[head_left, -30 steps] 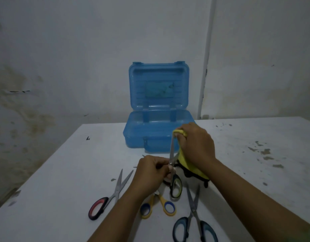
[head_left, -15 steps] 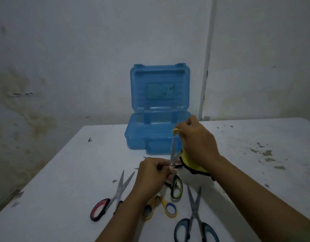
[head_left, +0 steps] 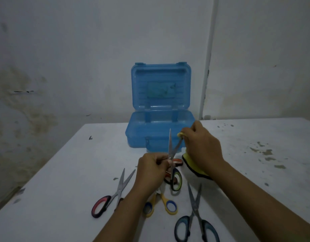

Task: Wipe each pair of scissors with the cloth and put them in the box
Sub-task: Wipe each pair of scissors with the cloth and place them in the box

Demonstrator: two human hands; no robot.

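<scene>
My left hand grips a pair of scissors with black-and-green handles, blades spread and pointing up. My right hand holds a yellow cloth wrapped around the right blade's tip; the left blade stands bare. The blue box sits open just behind, lid upright. On the table lie red-handled scissors, yellow-and-blue scissors partly under my left wrist, and blue-handled scissors. An orange handle peeks out behind the held pair.
The white table has stains at the right and a small dark speck at the left. A stained wall rises right behind the box, with a white pipe running up it.
The scissor blades have opened into a V. My right hand with the cloth slid to the tip of the right blade, leaving the left blade uncovered.
</scene>
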